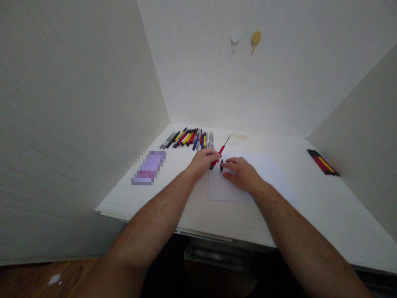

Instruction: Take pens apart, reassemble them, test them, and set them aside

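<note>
My left hand [205,160] pinches a red pen barrel [221,150] with a black end; a thin refill [228,139] sticks out of its far end. Just to the right is a small black pen part [221,168], over the white paper [229,192]. At that part is my right hand [242,173], its fingers apart and one fingertip against the piece. Whether the piece is lifted off the paper I cannot tell.
Several assorted pens [189,138] lie in a row at the back left. A blurred purple item [150,167] rests on the left of the white desk [176,194]. Several red, yellow and black pens [323,162] lie by the right wall. Two round hooks [256,38] are on the back wall.
</note>
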Demonstrator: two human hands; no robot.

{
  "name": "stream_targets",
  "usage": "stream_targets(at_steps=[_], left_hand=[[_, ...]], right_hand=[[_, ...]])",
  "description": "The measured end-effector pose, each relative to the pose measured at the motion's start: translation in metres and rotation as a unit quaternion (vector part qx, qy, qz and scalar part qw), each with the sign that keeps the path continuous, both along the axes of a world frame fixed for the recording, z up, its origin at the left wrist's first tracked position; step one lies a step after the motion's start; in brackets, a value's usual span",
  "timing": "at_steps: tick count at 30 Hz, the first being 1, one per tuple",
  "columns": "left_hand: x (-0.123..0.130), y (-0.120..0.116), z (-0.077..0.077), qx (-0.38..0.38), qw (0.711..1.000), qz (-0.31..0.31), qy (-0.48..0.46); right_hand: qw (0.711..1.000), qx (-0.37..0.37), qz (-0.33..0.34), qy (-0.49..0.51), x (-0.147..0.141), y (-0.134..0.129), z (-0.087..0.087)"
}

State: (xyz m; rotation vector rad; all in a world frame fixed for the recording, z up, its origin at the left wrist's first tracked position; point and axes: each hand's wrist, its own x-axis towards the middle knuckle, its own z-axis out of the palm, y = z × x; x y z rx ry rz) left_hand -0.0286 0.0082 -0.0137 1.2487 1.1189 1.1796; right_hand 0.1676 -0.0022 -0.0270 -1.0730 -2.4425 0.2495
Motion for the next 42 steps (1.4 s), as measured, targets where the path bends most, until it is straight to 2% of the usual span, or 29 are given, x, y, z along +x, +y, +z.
stream_targets(at_steps=[5,12,14,19,25,30,33,36,39,42], left_hand=[[0.0,-0.001,0.001,0.005,1.0,0.002,0.015],[0.0,-0.002,0.001,0.01,1.0,0.002,0.027],[0.0,-0.002,0.001,0.015,0.999,0.003,0.03],[0.0,-0.003,0.004,0.016,0.999,0.001,0.031],[-0.001,-0.002,0.002,0.017,0.999,0.0,0.043],[-0.002,0.002,-0.003,0.022,0.998,0.0,0.057],[-0.002,0.002,-0.002,0.02,0.998,0.002,0.059],[-0.002,0.0,-0.001,0.029,0.997,0.001,0.071],[-0.002,-0.002,0.0,0.054,0.993,-0.016,0.108],[-0.001,-0.005,0.001,0.069,0.988,-0.044,0.134]], right_hand=[[0.999,0.002,-0.028,-0.029,-0.001,-0.002,0.006],[0.987,-0.015,-0.159,-0.016,0.004,0.003,0.007],[0.986,-0.015,-0.164,-0.016,0.004,0.003,0.006],[0.991,-0.017,-0.127,-0.049,0.003,0.001,0.009],[0.974,-0.027,-0.212,-0.078,0.004,0.002,0.01],[0.967,-0.051,-0.244,-0.048,0.005,0.003,0.006],[0.964,-0.067,-0.256,0.038,0.003,0.005,0.004],[0.93,-0.117,-0.262,0.231,0.002,0.009,0.007],[0.856,-0.189,-0.224,0.427,0.003,0.012,0.015],[0.786,-0.233,-0.182,0.543,0.005,0.01,0.024]])
